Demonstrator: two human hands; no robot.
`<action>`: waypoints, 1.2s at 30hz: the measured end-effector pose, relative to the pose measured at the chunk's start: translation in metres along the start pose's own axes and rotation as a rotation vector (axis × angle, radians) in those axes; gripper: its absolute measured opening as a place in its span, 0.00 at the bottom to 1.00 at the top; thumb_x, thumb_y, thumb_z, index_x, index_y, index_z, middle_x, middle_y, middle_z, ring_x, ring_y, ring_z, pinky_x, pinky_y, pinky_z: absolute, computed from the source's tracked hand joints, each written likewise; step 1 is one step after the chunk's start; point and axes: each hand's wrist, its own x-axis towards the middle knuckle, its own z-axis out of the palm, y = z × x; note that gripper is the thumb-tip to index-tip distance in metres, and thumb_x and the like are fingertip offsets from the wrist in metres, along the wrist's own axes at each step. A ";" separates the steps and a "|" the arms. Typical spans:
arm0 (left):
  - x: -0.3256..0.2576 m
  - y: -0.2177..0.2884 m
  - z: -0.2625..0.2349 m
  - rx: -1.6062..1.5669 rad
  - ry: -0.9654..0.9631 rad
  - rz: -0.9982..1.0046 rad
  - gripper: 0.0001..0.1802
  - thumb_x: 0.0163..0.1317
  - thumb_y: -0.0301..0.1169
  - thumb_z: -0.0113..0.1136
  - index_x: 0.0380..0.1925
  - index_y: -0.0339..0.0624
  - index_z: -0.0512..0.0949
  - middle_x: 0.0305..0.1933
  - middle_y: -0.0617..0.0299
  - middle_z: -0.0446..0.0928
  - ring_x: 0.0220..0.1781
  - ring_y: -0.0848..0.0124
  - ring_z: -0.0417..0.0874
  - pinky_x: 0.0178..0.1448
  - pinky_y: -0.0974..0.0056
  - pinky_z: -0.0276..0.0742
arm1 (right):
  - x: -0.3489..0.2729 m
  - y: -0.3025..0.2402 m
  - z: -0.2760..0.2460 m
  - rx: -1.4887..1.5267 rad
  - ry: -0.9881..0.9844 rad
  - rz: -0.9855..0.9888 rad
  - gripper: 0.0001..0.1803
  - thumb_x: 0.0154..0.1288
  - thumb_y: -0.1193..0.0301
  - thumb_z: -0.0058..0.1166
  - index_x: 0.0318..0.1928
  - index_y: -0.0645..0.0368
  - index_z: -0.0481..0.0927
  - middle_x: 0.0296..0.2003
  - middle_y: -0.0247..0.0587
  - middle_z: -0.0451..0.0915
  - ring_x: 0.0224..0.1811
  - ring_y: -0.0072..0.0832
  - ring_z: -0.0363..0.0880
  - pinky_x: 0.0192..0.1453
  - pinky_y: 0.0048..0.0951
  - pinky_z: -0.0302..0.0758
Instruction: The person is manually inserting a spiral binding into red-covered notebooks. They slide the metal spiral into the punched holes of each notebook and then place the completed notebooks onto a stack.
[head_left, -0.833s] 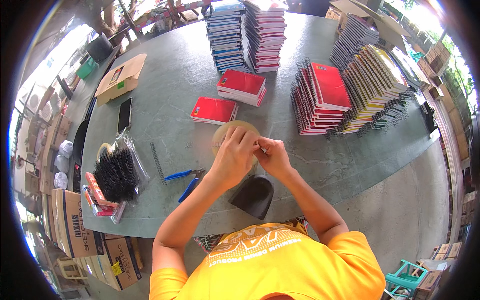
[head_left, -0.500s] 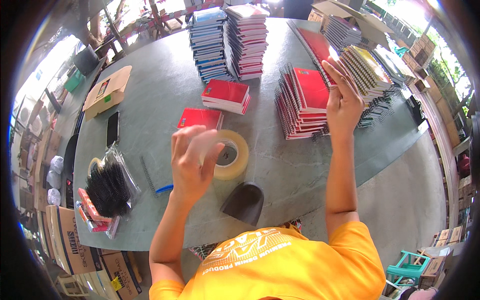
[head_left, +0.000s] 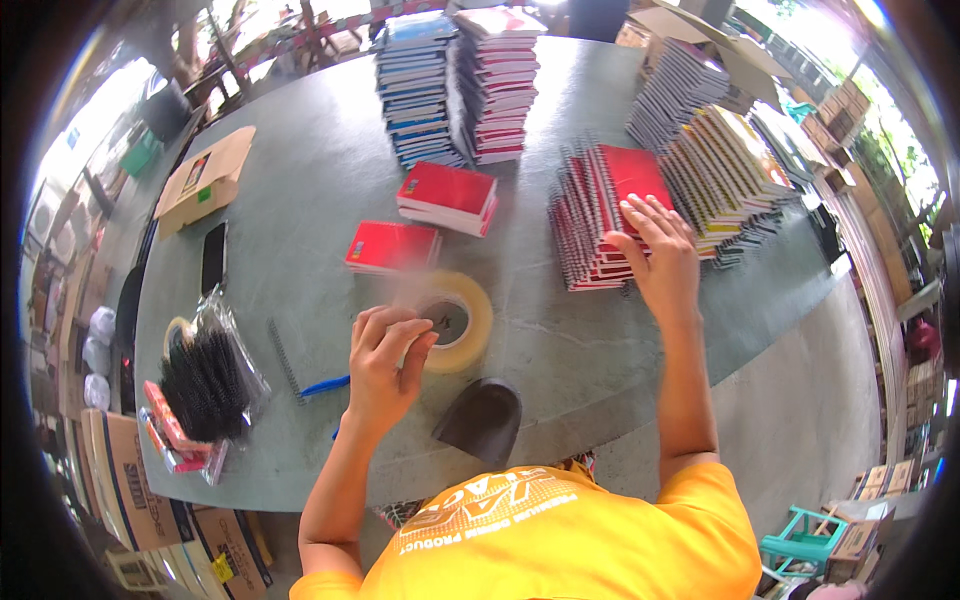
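A black phone (head_left: 214, 258) lies near brown cardboard (head_left: 212, 182) — a teal stool (head_left: 800, 546) stands at lower right.

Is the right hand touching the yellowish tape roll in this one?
Apart. The head view shows bare tabletop lying plainly between the right hand and the tape roll.

Lettering, head view. Yellow shirt (head_left: 590, 545): white print across chest, inverted; large outlined capitals, one smaller line legible. Left carton (head_left: 118, 470), beside near left corner of worktop (head_left: 570, 350): dark capitals, turned sideways. Second carton (head_left: 240, 550), below near edge: dark capitals, aslant; yellow tag (head_left: 222, 568), marks too small. Brown cardboard piece (head_left: 225, 160), along left edge toward far end: dark printed panel, unreadable. Front red notebook pile (head_left: 390, 243) and rear red notebook pile (head_left: 450, 188), mid-worktop: small multicoloured cover marks, letters unclear.
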 end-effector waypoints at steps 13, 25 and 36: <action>-0.089 -0.141 -0.074 0.596 0.124 -0.768 0.21 0.57 0.32 0.63 0.49 0.36 0.74 0.42 0.47 0.76 0.48 0.52 0.75 0.52 0.54 0.71 | 0.056 -0.196 0.173 0.455 -0.379 -0.383 0.12 0.58 0.63 0.59 0.31 0.60 0.80 0.35 0.41 0.81 0.42 0.36 0.80 0.42 0.37 0.77; -0.056 -0.111 -0.066 0.250 0.110 -0.775 0.11 0.52 0.24 0.56 0.36 0.33 0.72 0.35 0.44 0.75 0.37 0.48 0.78 0.44 0.53 0.73 | 0.048 -0.190 0.210 0.526 -0.380 -0.291 0.08 0.53 0.75 0.57 0.36 0.62 0.80 0.32 0.46 0.81 0.37 0.33 0.81 0.42 0.34 0.78; 0.002 -0.053 -0.018 -0.791 -0.086 -0.913 0.15 0.59 0.31 0.64 0.43 0.35 0.76 0.30 0.64 0.78 0.28 0.78 0.75 0.30 0.72 0.72 | -0.025 -0.123 0.099 1.469 -0.168 0.404 0.22 0.56 0.74 0.59 0.52 0.63 0.71 0.45 0.38 0.79 0.46 0.26 0.78 0.49 0.29 0.74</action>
